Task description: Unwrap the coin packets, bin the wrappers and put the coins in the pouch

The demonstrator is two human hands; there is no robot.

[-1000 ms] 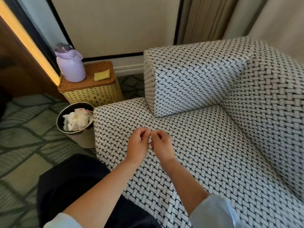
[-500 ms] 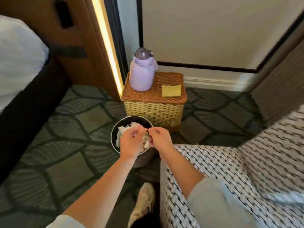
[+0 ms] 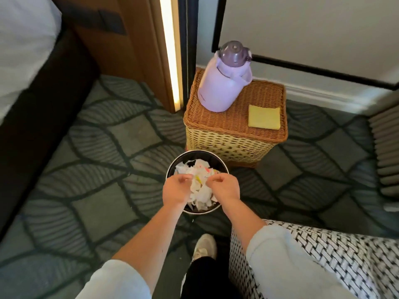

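A round black bin (image 3: 172, 167) stands on the carpet, filled with crumpled white wrappers (image 3: 200, 190) that carry red and yellow marks. Both my hands hover just above its opening, a small gap between them. My left hand (image 3: 177, 189) has its fingers curled with thumb against fingertips, right beside the white paper. My right hand (image 3: 225, 186) is curled the same way over the bin's right half. Whatever either hand pinches is hidden or blends with the scraps below. No coin or pouch is in view.
Behind the bin stands a wicker box (image 3: 235, 134) bearing a lilac flask (image 3: 224, 83) and a yellow pad (image 3: 263, 119). The woven black-and-white seat (image 3: 336, 260) is at lower right, my shoe (image 3: 204, 248) below the bin, a dark bed frame (image 3: 32, 117) on the left.
I have turned from the woven seat to the bin. My hands, pinched together over the seat and then over the bin, have drawn slightly apart above the wrappers.
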